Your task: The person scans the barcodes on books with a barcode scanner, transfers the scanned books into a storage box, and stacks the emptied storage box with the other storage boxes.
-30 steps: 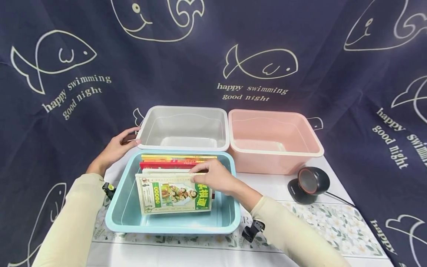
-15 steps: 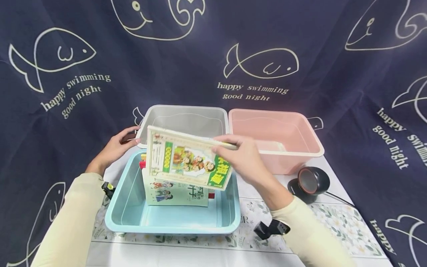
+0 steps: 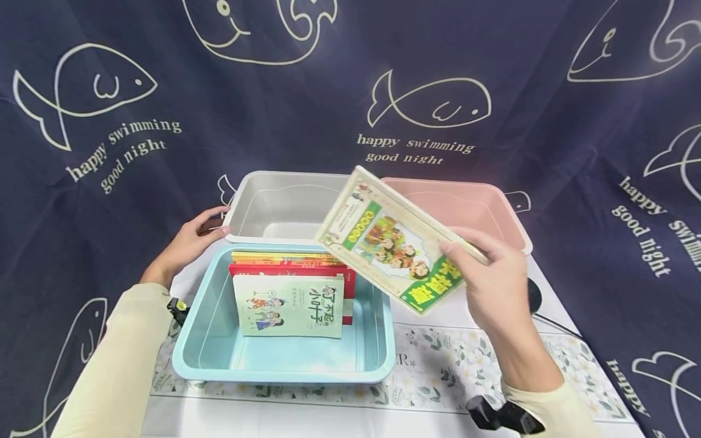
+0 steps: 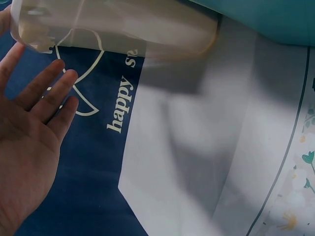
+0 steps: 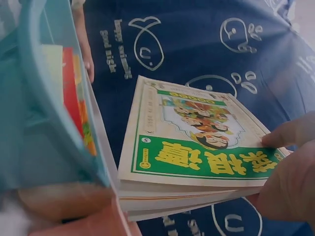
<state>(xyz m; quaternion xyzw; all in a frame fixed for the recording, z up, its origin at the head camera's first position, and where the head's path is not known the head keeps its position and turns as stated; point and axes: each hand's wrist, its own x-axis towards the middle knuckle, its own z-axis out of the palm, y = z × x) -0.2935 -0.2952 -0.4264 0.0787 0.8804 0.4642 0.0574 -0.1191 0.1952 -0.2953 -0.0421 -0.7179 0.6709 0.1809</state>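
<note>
My right hand (image 3: 495, 277) pinches a cream book (image 3: 391, 243) with a green title band by its upper right edge. The book is tilted in the air and overlaps the grey and pink tubs in the head view. In the right wrist view its cover faces up, and the page edges show along one side. My left hand (image 3: 188, 243) has its fingertips at the left rim of the grey tub (image 3: 234, 213), with its fingers extended in the left wrist view. Inside the blue tub (image 3: 285, 375) a pale green book (image 3: 290, 310) stands in front of red and yellow books (image 3: 350, 286).
At the back right sits the pink tub (image 3: 515, 216), partly hidden by the book and right hand. A black round device (image 3: 535, 297) with a cord lies behind the right hand. A navy curtain (image 3: 306, 121) closes off the back of the white table (image 3: 306, 420).
My right hand has lifted the cream book out of the blue tub and carried it up and rightward, uncovering the pale green book. The left hand has stayed at the grey tub.
</note>
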